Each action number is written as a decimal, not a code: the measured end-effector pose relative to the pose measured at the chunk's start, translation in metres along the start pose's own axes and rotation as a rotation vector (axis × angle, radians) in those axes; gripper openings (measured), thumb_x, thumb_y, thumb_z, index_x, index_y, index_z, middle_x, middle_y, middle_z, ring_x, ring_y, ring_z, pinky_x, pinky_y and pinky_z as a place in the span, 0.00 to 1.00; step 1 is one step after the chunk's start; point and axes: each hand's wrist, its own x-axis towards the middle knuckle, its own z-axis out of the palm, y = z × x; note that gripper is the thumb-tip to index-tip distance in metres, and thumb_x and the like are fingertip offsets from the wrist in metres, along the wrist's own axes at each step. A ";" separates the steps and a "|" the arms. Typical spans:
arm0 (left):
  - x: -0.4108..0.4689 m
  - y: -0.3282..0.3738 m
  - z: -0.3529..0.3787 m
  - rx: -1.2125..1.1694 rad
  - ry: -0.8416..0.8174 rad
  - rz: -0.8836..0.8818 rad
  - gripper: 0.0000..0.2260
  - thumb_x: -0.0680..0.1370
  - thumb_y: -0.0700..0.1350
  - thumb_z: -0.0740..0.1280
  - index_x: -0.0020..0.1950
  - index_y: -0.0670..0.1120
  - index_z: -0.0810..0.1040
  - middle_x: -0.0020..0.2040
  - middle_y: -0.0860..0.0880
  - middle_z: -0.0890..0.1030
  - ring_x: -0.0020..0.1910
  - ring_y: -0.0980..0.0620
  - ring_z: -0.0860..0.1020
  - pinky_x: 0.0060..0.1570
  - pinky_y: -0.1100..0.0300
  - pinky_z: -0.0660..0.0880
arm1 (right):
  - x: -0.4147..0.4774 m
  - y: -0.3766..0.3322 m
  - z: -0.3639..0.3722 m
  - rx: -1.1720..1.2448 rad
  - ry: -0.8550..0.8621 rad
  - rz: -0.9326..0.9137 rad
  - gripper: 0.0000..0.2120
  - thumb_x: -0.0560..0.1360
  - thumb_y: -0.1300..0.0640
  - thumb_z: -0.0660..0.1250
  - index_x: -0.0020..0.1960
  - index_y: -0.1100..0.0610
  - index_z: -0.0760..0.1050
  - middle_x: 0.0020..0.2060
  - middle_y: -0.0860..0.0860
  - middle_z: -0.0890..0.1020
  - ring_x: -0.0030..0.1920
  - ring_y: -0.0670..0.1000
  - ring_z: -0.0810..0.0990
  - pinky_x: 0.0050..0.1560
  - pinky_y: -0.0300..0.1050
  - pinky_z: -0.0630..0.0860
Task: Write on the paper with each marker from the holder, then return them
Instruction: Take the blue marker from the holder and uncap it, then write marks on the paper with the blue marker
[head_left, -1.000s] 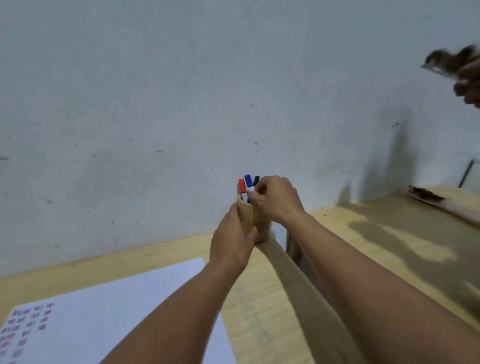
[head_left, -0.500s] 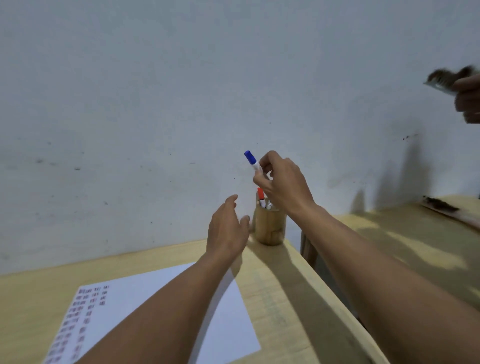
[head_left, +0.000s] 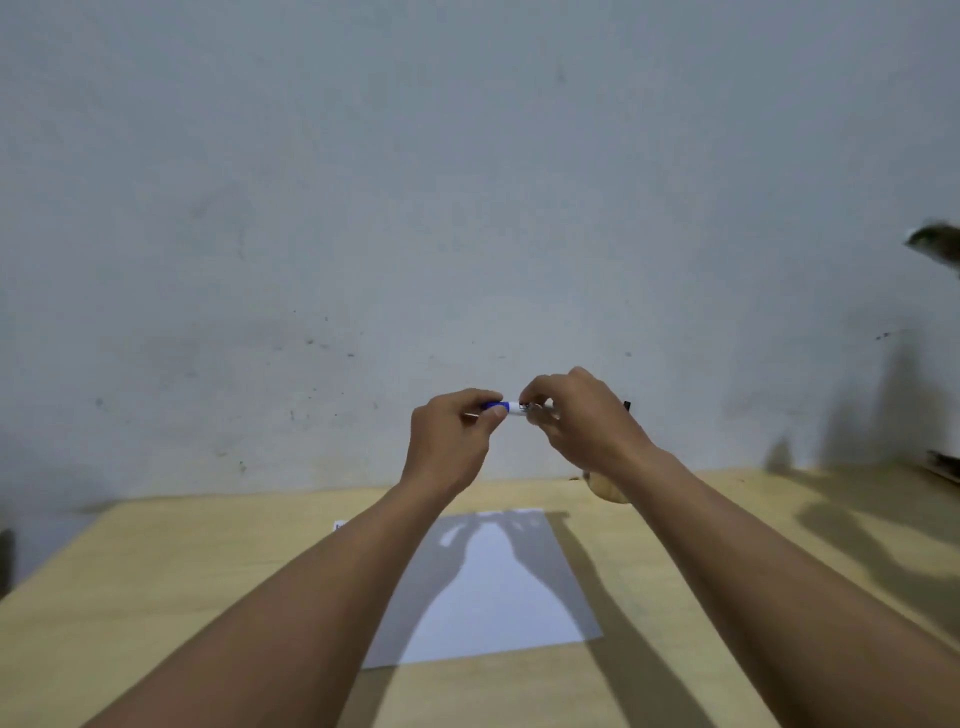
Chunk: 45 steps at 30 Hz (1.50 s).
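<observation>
I hold a blue-capped marker (head_left: 511, 407) level in the air above the table, between both hands. My left hand (head_left: 451, 441) pinches the blue cap end. My right hand (head_left: 576, 423) grips the white barrel. The white paper (head_left: 498, 597) lies flat on the wooden table (head_left: 156, 597) below my forearms, with my arms' shadow across it. The wooden holder (head_left: 605, 488) is mostly hidden behind my right wrist; only its lower edge shows, and a dark marker tip (head_left: 627, 404) sticks up past my right hand.
A grey wall rises right behind the table. At the far right edge another person's hand holds a dark blurred object (head_left: 935, 252). A dark object (head_left: 943, 462) lies on the table at the far right.
My right hand lifted the blue marker out of the holder and brought it left to the centre. My left hand left the holder and took the cap end. The view swung right, centring the paper.
</observation>
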 end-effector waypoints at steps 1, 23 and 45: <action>-0.003 0.002 -0.006 -0.002 0.016 -0.011 0.05 0.78 0.46 0.72 0.49 0.49 0.88 0.39 0.58 0.85 0.39 0.59 0.81 0.38 0.76 0.71 | -0.002 -0.008 0.000 -0.013 0.008 -0.011 0.09 0.81 0.57 0.65 0.58 0.53 0.82 0.48 0.50 0.84 0.54 0.56 0.75 0.47 0.48 0.67; -0.038 -0.006 -0.104 -0.115 0.082 -0.153 0.09 0.79 0.42 0.69 0.42 0.43 0.86 0.40 0.39 0.86 0.39 0.46 0.83 0.50 0.45 0.84 | -0.023 -0.143 0.045 1.674 0.148 0.843 0.05 0.79 0.64 0.68 0.46 0.65 0.78 0.31 0.54 0.77 0.29 0.48 0.74 0.29 0.34 0.77; -0.060 -0.165 -0.127 0.578 0.002 -0.338 0.10 0.78 0.40 0.68 0.53 0.49 0.87 0.48 0.42 0.85 0.46 0.42 0.79 0.46 0.56 0.72 | -0.028 -0.118 0.182 0.792 -0.099 0.606 0.10 0.73 0.55 0.69 0.44 0.62 0.83 0.33 0.54 0.85 0.29 0.48 0.81 0.34 0.45 0.82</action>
